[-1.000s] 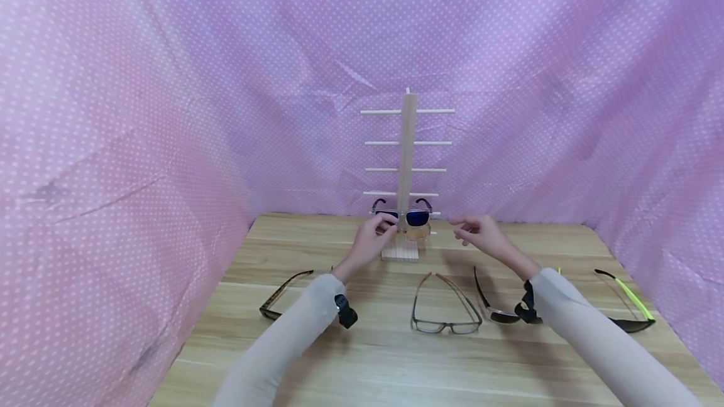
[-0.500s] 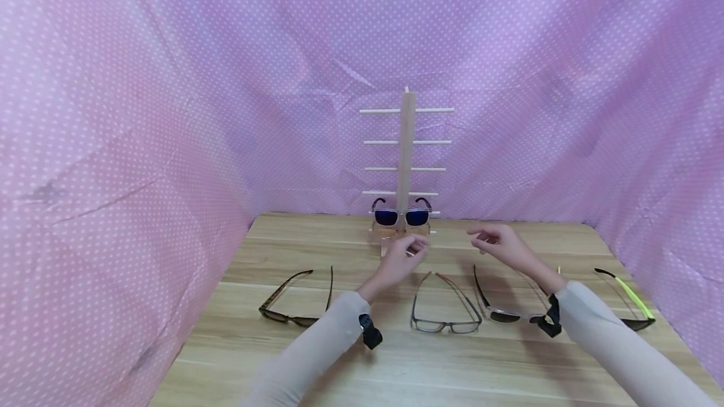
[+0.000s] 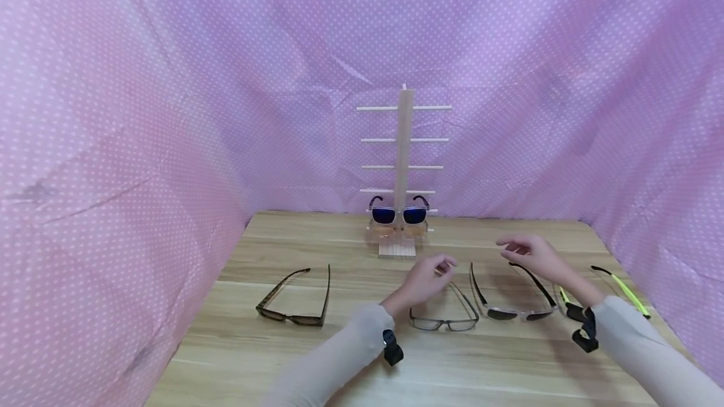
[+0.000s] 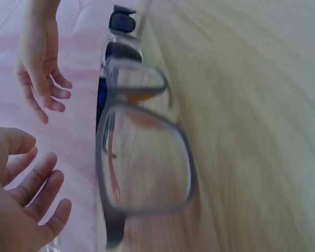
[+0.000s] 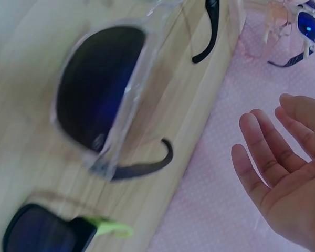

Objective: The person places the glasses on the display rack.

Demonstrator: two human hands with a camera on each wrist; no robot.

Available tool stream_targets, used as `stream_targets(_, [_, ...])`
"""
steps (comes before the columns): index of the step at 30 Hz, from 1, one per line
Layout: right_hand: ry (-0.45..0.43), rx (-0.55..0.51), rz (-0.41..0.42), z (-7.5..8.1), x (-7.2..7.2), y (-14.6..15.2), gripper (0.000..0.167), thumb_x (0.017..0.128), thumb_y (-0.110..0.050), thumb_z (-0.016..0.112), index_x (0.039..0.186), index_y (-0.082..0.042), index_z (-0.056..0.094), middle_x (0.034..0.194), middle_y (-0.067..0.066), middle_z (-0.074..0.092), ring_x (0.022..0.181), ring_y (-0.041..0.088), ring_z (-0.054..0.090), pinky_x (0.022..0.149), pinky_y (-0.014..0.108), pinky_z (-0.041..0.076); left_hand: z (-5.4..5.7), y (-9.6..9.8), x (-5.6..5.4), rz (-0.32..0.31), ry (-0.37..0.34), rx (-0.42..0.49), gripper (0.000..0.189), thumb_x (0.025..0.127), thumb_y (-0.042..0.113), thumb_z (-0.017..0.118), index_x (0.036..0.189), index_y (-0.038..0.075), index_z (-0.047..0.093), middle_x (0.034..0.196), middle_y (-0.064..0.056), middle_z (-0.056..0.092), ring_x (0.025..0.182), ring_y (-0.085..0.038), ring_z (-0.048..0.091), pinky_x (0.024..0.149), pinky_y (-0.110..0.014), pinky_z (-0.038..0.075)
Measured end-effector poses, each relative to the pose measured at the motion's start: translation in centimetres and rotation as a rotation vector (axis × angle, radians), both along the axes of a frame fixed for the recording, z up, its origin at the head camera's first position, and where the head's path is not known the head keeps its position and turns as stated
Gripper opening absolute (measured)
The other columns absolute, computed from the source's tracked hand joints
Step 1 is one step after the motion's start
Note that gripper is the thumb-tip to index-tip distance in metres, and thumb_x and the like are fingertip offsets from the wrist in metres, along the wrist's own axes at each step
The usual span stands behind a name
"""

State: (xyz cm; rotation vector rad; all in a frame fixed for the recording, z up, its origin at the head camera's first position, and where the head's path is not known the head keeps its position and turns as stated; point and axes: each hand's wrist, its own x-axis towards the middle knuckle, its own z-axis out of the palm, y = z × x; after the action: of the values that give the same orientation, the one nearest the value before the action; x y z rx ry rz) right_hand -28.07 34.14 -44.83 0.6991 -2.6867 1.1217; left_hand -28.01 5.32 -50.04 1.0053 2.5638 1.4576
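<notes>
Left hand [image 3: 425, 279] loosely spread, empty, grey glasses [image 3: 446, 323] at its five o'clock, right hand [image 3: 536, 257] likewise, sunglasses [image 3: 503, 314] at its seven, and one low sweep, I'd say, could knock either pair askew!

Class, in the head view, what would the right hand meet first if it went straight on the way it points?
Probably the blue-lensed sunglasses on the wooden display stand: the right hand points roughly that way. Depth is unclear, so it might meet the orange-tinted glasses just below instead.
</notes>
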Motion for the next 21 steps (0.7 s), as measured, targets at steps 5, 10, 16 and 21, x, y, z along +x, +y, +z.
stream_targets(5, [0.011,0.031,0.000,-0.5,0.5,1.8,0.019,0.090,0.006,0.070,0.108,0.011,0.070,0.083,0.015,0.074,0.070,0.001,0.065,0.061,0.018,0.053,-0.1,1.2,0.9,0.004,0.040,-0.071,0.022,0.101,0.013,0.062,0.120,0.005,0.069,0.106,-0.004,0.074,0.095,-0.005,0.066,0.083,-0.012,0.050])
stream_targets(10, [-0.051,0.083,-0.004,-0.5,1.2,3.0,0.022,0.091,0.002,0.071,0.110,0.012,0.069,0.089,0.016,0.075,0.076,-0.003,0.063,0.065,0.019,0.054,-0.2,1.9,1.7,0.022,0.107,-0.141,0.023,0.100,0.017,0.064,0.120,0.012,0.071,0.107,0.002,0.073,0.099,-0.004,0.064,0.083,-0.013,0.046])
stream_targets(16, [-0.093,0.144,-0.010,-0.6,2.2,4.7,0.024,0.092,-0.004,0.071,0.112,0.011,0.069,0.092,0.011,0.075,0.079,-0.006,0.061,0.066,0.019,0.053,-0.3,2.8,2.5,-0.015,0.148,-0.180,0.026,0.100,0.020,0.063,0.124,0.011,0.070,0.111,0.001,0.073,0.103,-0.007,0.062,0.089,-0.015,0.044])
stream_targets(21, [-0.074,0.154,0.051,-0.9,2.9,5.7,0.022,0.091,-0.001,0.072,0.108,0.013,0.069,0.089,0.010,0.075,0.080,-0.005,0.062,0.067,0.019,0.053,-0.8,3.7,3.0,-0.030,0.190,-0.256,0.024,0.100,0.025,0.065,0.122,0.016,0.072,0.109,0.006,0.072,0.101,-0.005,0.062,0.083,-0.011,0.042])
